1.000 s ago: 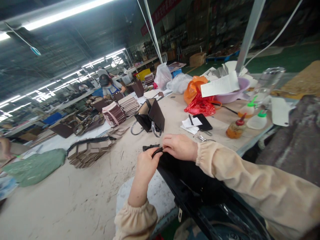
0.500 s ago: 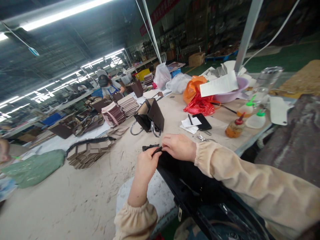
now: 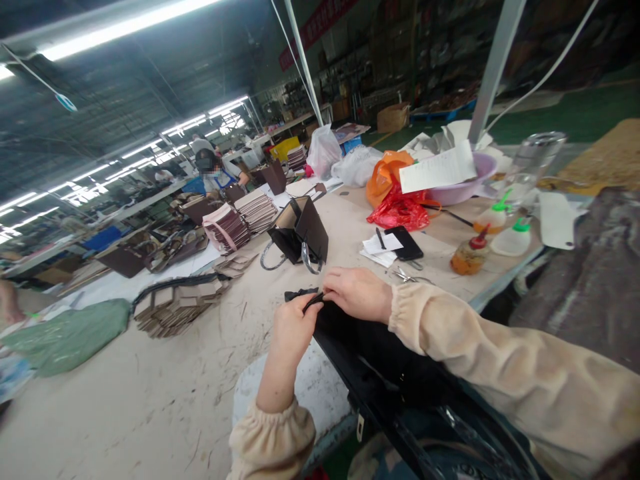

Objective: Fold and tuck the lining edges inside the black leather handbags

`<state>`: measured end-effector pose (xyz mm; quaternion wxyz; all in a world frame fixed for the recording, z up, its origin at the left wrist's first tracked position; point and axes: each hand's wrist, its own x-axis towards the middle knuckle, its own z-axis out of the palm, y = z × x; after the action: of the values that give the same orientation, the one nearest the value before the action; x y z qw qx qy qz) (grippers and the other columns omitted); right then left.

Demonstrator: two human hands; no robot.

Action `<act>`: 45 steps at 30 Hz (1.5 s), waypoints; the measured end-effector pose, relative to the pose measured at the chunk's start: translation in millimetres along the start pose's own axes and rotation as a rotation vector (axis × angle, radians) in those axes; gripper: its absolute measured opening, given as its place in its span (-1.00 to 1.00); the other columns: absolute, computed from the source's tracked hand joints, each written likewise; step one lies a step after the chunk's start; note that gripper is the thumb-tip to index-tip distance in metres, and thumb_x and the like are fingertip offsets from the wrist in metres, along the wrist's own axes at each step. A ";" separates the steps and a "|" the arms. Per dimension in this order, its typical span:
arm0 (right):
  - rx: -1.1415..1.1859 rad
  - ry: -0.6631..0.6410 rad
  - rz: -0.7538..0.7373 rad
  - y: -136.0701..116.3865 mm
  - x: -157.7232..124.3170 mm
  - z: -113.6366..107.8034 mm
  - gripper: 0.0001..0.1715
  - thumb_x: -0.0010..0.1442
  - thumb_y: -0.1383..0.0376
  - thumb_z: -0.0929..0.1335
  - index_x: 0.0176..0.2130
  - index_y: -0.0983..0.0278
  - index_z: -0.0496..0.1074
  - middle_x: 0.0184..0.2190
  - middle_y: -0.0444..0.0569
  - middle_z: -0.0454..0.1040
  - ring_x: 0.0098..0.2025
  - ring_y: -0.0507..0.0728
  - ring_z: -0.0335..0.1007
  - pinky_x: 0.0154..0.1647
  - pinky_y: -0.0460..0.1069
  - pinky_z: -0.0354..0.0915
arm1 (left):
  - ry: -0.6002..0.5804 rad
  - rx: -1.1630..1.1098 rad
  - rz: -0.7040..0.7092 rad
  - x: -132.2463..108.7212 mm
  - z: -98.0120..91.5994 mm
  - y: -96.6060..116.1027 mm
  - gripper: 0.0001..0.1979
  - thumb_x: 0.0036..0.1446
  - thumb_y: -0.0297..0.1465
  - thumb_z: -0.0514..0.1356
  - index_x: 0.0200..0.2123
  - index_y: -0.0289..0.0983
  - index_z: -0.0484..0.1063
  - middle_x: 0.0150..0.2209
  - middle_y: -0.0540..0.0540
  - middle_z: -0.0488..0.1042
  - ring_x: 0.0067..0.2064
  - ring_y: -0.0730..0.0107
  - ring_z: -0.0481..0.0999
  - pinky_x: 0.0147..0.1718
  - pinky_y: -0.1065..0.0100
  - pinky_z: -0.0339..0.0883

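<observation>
The black bag (image 3: 393, 350) was on the person's side of the brown bag (image 3: 316, 230), its far edge pinched between the fingers of left hand (image 3: 291, 328) and right hand (image 3: 359, 294). It looked light, pliable, best held there.

On flat beige table (image 3: 150, 400): boxy dark-brown handbag (image 3: 316, 230) | before handbag, at table edge: open black bag (image 3: 385, 357) | left of handbag: fanned tan card pieces (image 3: 175, 303) | right of handbag: flat black phone (image 3: 411, 247) | behind phone: crumpled red plastic bag (image 3: 397, 212)
</observation>
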<state>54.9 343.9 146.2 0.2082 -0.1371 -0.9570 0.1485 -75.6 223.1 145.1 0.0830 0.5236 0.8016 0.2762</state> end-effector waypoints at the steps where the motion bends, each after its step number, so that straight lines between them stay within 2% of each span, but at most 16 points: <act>1: 0.000 0.001 0.004 -0.1 0.1 0.0 -0.86 0.22 0.28 0.29 -0.31 0.29 0.42 -0.27 -0.06 0.43 -0.29 0.05 0.34 -0.39 -0.07 0.07 | 0.006 -0.006 -0.001 0.0 0.5 0.1 -0.76 0.10 -0.44 0.18 -0.15 -0.22 0.55 -0.17 -0.06 0.58 -0.15 0.26 0.54 -0.07 0.28 0.36; 9: 0.031 0.018 0.000 2.0 0.0 -0.1 -0.89 0.18 0.29 0.34 -0.32 0.28 0.44 -0.29 -0.06 0.44 -0.30 0.04 0.33 -0.38 -0.07 0.06 | 0.049 -0.108 -0.032 1.0 4.6 -6.3 -0.80 0.08 -0.38 0.19 -0.23 -0.18 0.58 -0.21 -0.02 0.59 -0.15 0.26 0.55 -0.08 0.28 0.37; 15: 0.073 0.025 0.039 9.4 0.6 -2.5 -0.86 0.13 0.26 0.38 -0.31 0.29 0.42 -0.36 -0.08 0.46 -0.33 0.05 0.34 -0.39 -0.07 0.06 | 0.003 -0.301 -0.100 3.8 3.1 -7.5 -0.79 0.03 -0.33 0.21 -0.28 -0.27 0.59 -0.30 -0.06 0.60 -0.25 0.24 0.54 -0.21 0.30 0.39; 19: 0.109 0.012 0.055 14.6 1.5 -2.2 -0.78 0.13 0.25 0.38 -0.18 0.28 0.44 -0.32 -0.07 0.51 -0.30 0.07 0.38 -0.33 -0.08 0.12 | -0.022 -0.377 -0.113 7.3 3.7 -10.1 -0.77 0.01 -0.31 0.23 -0.30 -0.30 0.59 -0.34 -0.08 0.60 -0.26 0.24 0.53 -0.29 0.36 0.37; 22: 0.093 -0.026 0.031 18.7 2.3 -1.7 -0.78 0.16 0.23 0.37 -0.20 0.28 0.49 -0.28 -0.02 0.53 -0.24 0.09 0.41 -0.28 -0.07 0.16 | -0.029 -0.401 -0.124 9.4 5.1 -12.0 -0.77 0.00 -0.30 0.23 -0.31 -0.31 0.59 -0.34 -0.09 0.59 -0.27 0.26 0.53 -0.32 0.38 0.35; 28: 0.096 -0.064 -0.007 26.6 0.5 -5.1 -0.76 0.17 0.20 0.35 -0.23 0.25 0.55 -0.30 -0.04 0.57 -0.26 0.09 0.43 -0.28 -0.08 0.19 | -0.034 -0.463 -0.148 10.7 8.8 -14.2 -0.78 -0.01 -0.29 0.25 -0.34 -0.32 0.55 -0.41 -0.04 0.55 -0.38 0.39 0.46 -0.43 0.46 0.27; 34: 0.199 -0.094 0.033 30.1 -1.2 -6.2 -0.76 0.15 0.21 0.35 -0.24 0.23 0.57 -0.35 -0.08 0.57 -0.32 0.05 0.43 -0.32 -0.11 0.19 | -0.041 -0.524 -0.163 10.5 11.5 -13.1 -0.81 -0.01 -0.29 0.26 -0.41 -0.33 0.49 -0.56 0.05 0.42 -0.51 0.52 0.32 -0.52 0.50 0.14; 41: 0.232 -0.110 0.064 26.8 0.2 -4.2 -0.79 0.14 0.25 0.34 -0.27 0.23 0.58 -0.37 -0.08 0.57 -0.32 0.05 0.43 -0.31 -0.12 0.18 | -0.114 -0.569 -0.176 12.3 10.4 -12.5 -0.72 -0.06 -0.27 0.30 -0.29 -0.33 0.52 -0.45 -0.01 0.51 -0.44 0.45 0.41 -0.45 0.47 0.23; 45: 0.249 -0.113 0.078 24.3 0.0 -5.2 -0.79 0.14 0.23 0.34 -0.29 0.23 0.58 -0.39 -0.09 0.57 -0.34 0.04 0.42 -0.34 -0.13 0.17 | -0.101 -0.585 -0.188 12.8 12.8 -14.1 -0.73 -0.07 -0.26 0.30 -0.31 -0.32 0.54 -0.44 -0.02 0.52 -0.42 0.44 0.42 -0.44 0.47 0.24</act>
<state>62.1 367.3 142.5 0.1634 -0.1388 -0.9353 0.2817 -87.0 234.8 129.0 0.2949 0.4143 0.7279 0.4599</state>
